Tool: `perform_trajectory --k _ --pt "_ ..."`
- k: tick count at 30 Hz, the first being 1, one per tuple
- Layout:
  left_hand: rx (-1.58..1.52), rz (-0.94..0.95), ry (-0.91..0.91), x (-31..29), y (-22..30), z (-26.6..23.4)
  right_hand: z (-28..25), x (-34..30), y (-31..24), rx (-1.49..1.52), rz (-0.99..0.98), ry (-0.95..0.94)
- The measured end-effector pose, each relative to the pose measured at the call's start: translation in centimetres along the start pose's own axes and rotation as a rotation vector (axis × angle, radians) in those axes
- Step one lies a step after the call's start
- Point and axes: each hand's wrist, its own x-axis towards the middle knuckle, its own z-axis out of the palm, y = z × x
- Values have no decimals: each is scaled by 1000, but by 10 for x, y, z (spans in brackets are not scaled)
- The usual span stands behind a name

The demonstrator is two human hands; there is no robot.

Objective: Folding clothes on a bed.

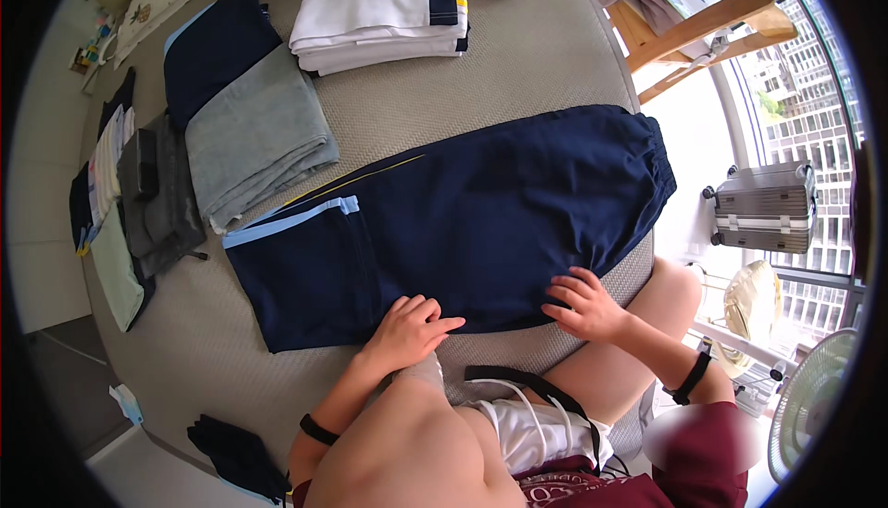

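Touching navy fabric trousers (472,230) on a grey textured bed (398,87), my left hand (407,331) half-curls, right hand (585,310) half-spreads, grips unclear; ribbed grey suitcase (766,203) right.

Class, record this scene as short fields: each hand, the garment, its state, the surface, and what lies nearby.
Left hand: at the near edge of the navy trousers
Right hand: on the trousers, near the same edge
Garment state: spread flat, left end folded over, waistband to the right
Surface: grey-beige bed
Nearby: folded grey cloth, folded white clothes
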Motion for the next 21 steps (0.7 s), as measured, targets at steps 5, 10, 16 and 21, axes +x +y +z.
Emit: perform_trajectory --k 5,10,16,21 --pt "37 -49 -35 -2 2 0 4 -8 12 2 -222 192" --pt "59 -11 -134 -7 -9 -1 9 -21 24 8 -237 88" --pt "49 -69 -188 -6 -8 -3 -6 -20 25 144 -177 -37" --pt "75 -71 -193 -5 -4 -6 -20 -10 20 175 -110 -54"
